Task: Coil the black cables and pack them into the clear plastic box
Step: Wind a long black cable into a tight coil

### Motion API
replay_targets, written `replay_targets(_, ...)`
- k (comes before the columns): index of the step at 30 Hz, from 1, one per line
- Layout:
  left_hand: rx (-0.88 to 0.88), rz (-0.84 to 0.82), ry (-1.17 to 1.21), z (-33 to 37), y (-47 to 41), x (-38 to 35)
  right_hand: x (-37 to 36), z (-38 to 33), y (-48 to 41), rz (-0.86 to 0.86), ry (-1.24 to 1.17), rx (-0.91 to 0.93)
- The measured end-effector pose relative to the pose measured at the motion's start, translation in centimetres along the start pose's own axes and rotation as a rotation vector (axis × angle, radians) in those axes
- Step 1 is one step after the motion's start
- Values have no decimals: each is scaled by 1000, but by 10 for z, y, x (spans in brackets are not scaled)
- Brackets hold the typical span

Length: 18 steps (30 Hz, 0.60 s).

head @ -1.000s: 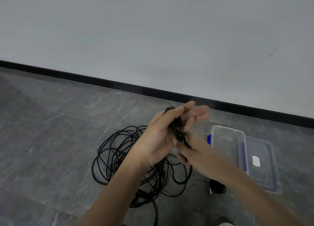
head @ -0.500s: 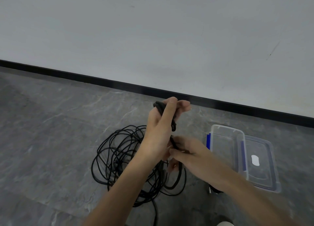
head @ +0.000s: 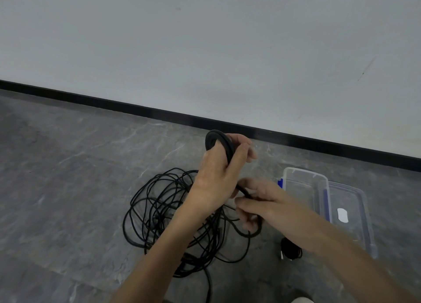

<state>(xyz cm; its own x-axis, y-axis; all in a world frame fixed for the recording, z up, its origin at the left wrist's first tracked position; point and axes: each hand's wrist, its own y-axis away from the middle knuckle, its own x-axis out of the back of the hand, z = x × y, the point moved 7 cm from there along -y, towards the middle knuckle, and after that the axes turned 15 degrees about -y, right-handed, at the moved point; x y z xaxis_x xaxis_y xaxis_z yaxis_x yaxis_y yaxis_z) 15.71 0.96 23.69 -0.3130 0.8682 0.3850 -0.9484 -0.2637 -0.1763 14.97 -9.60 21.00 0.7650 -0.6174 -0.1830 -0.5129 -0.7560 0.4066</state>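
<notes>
Both forearms come in from the near edge, angled up toward the middle. Near right, a small black bundle lies on the floor, partly under the right forearm. I can't tell if it's tied.

Left of it sits the loose cable pile, a messy spread of loops on the floor, one line trailing toward the near edge.

My right hand is low and just right of the pile, knuckles up. Its fingers are curled and pinching the cable strand that runs up to the other hand.

My left hand is raised above and just left of it, back of the hand toward me and wrist bent. Its fingers are wrapped round a small coil that stands up over the knuckles.

Right of both hands, the clear plastic box is on the floor, open, with blue clips. Its lid lies against its right side.

Far back, a black skirting strip runs below a plain grey wall.
</notes>
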Motion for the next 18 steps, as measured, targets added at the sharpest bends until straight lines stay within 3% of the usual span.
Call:
replay_targets(4, -2, -74, -131, -2, 0, -2, 1, -2, 2, -39, 70, 21)
replay_targets(12, 49, -257, -453, -16, 2, -14, 21, -14, 5, 84, 253, 186)
replay_targets(18, 133, -388, -514, -21, 7, -20, 24, -24, 12, 120, 565, 412)
